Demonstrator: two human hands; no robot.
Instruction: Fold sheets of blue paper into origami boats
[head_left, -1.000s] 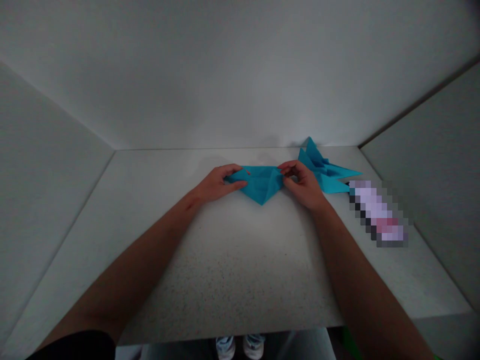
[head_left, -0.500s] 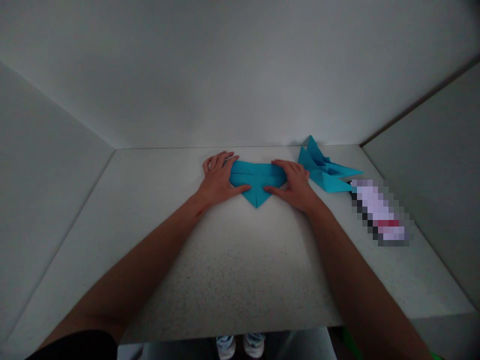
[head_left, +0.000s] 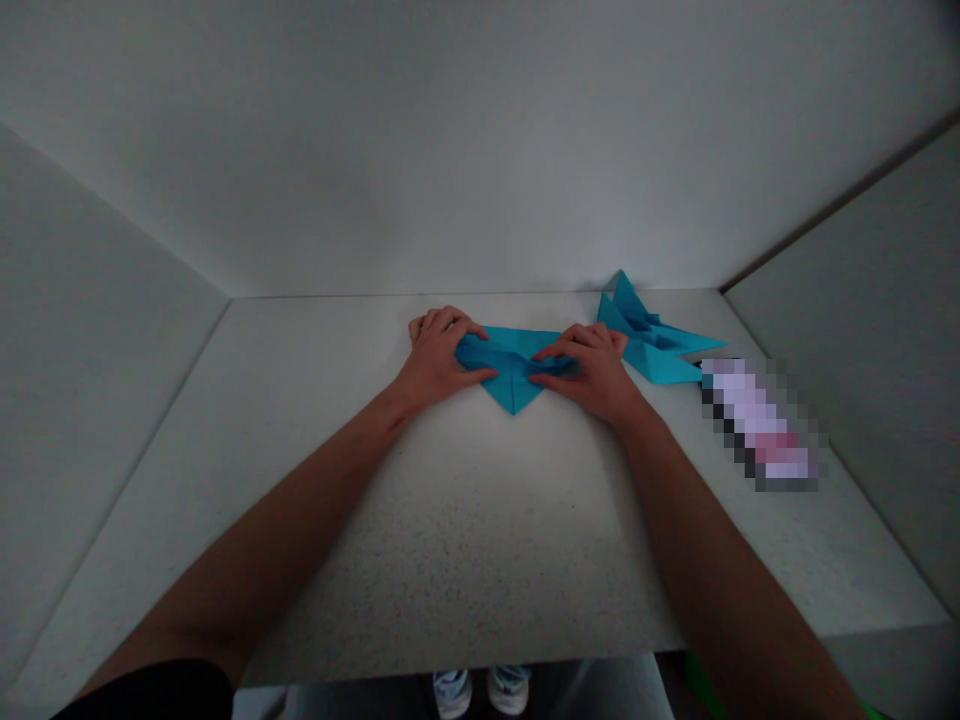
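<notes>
A creased sheet of blue folding paper (head_left: 513, 393) lies on the white tabletop, its pointed corner towards me. Its upper layer is raised in a fold across the middle, with a flat strip showing behind. My left hand (head_left: 442, 355) grips the paper's left end between thumb and fingers. At the right end, my right hand (head_left: 592, 370) pinches the raised fold with thumb and index finger. Part of each end is covered by the fingers. Just right of my right hand stands a folded blue paper figure (head_left: 652, 345) with several sharp points.
A pixelated flat object (head_left: 757, 415), dark-edged and pale, lies on the right of the tabletop (head_left: 480, 560), touching or close to the paper figure. White walls (head_left: 480, 150) enclose the table at the back and both sides. Shoes (head_left: 508, 693) show below the front edge.
The paper's upper layer has lifted and bent towards me, uncovering a strip behind it. The fingers of both hands have curled in and come a little closer to me.
</notes>
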